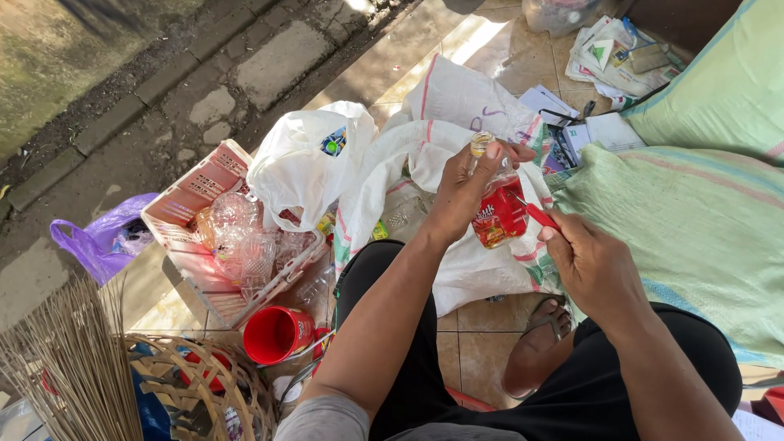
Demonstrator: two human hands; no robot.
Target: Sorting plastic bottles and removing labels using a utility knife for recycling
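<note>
My left hand [460, 194] grips a clear plastic bottle [495, 196] with a red label [500, 216], held upright over an open white woven sack [445, 151]. My right hand [594, 265] holds a red-handled cutter [535, 212] with its tip against the bottle's label. Both forearms reach forward from my lap, over my black trousers.
A pink crate [200, 192] holding crushed clear plastic bottles stands at left beside a white plastic bag [306, 159]. A red cup [278, 333], a woven basket [204, 384] and a stick broom [69, 359] lie nearer. Green woven sacks [694, 204] fill the right; papers [612, 57] lie beyond.
</note>
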